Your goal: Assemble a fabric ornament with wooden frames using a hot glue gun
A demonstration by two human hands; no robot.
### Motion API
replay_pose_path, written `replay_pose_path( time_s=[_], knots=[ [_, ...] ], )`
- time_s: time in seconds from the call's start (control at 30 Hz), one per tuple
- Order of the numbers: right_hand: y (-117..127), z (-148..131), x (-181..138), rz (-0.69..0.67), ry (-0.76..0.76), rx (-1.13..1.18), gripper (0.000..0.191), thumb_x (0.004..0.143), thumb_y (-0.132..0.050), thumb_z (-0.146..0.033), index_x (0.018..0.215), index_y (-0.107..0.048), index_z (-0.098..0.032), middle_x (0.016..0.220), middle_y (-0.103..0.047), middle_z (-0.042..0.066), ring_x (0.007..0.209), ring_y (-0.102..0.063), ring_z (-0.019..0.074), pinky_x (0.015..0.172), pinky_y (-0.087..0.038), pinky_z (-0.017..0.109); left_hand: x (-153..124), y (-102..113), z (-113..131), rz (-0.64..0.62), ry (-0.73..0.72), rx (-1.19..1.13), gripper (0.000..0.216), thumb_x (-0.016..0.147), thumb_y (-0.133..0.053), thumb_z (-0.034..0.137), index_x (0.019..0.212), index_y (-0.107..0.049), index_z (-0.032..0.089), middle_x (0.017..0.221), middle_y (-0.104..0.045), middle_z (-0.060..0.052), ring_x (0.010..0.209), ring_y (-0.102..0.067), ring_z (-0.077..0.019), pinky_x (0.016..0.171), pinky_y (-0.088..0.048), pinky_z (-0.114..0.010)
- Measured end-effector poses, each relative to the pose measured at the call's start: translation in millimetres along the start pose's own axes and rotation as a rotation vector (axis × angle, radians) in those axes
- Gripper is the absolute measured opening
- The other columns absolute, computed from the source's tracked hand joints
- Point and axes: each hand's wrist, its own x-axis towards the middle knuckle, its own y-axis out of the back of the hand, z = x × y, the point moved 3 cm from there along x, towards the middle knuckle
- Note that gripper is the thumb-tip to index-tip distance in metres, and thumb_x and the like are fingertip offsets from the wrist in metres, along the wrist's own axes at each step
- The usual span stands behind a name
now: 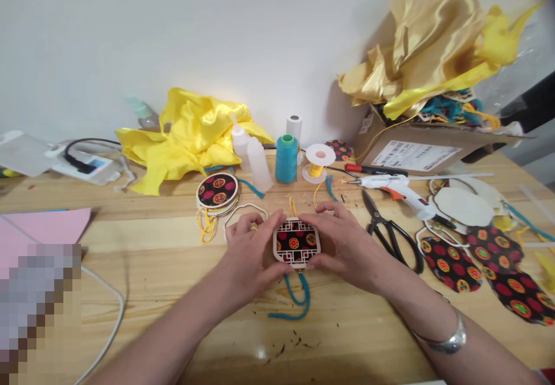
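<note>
Lattice-framed ornament (296, 241) sits mid-table on the wooden table (143, 223) below a white wall (173, 38). From the left lie pink paper (43, 226), yellow cloth (191, 133), a teal spool (286, 158), scissors (390, 232) and a glue gun (396, 188). The left hand (249, 252) and right hand (342, 240), palms down with fingers curled, pinch the ornament's two sides.

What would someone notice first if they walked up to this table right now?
The left hand and right hand hold a small ornament, black patterned cloth in a white lattice frame, at the middle of the table. Yellow cloth is heaped by the wall at back left, and gold cloth spills from a box at back right. Scissors and a glue gun lie right of the hands.
</note>
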Motion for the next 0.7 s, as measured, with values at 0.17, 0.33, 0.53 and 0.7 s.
replay_pose_path(
  time_s=[0.17,0.33,0.53,0.7],
  knots=[
    [0.2,0.2,0.5,-0.003,0.007,-0.015,0.06,0.07,-0.076,-0.029,0.123,-0.052,-0.021,0.115,-0.062,0.004,0.113,-0.04,0.0249,0.098,-0.037,0.04,0.4,0.0,-0.2,0.006,0.004,0.007,0.075,0.075,-0.065,0.05,0.138,-0.036,0.024,0.124,-0.052,-0.013,0.114,-0.041,-0.031,0.095,-0.028,-0.049],
    [0.8,-0.9,-0.6,0.003,-0.001,-0.045,0.062,0.068,-0.078,-0.026,0.123,-0.052,-0.022,0.115,-0.062,0.005,0.114,-0.04,0.0254,0.097,-0.037,0.04,0.7,2.8,-0.3,-0.013,-0.002,0.02,0.081,0.07,-0.068,0.055,0.138,-0.037,0.024,0.125,-0.051,-0.014,0.116,-0.04,-0.0325,0.095,-0.027,-0.049],
    [1.1,-1.4,-1.2,0.002,-0.006,-0.041,0.061,0.069,-0.077,-0.025,0.124,-0.051,-0.021,0.117,-0.061,0.005,0.115,-0.039,0.025,0.098,-0.035,0.04,0.7,4.0,0.8,-0.031,-0.027,0.06,0.076,0.075,-0.065,0.05,0.137,-0.036,0.02,0.124,-0.052,-0.014,0.116,-0.04,-0.0313,0.094,-0.027,-0.049],
    [-0.3,0.4,-0.8,-0.002,0.006,-0.007,0.061,0.069,-0.077,-0.028,0.124,-0.051,-0.023,0.118,-0.061,0.003,0.114,-0.039,0.0238,0.099,-0.035,0.038,0.7,4.1,4.0,-0.009,-0.036,0.056,0.075,0.075,-0.065,0.047,0.137,-0.033,0.021,0.127,-0.052,-0.013,0.115,-0.04,-0.0307,0.093,-0.027,-0.048]
  ],
)
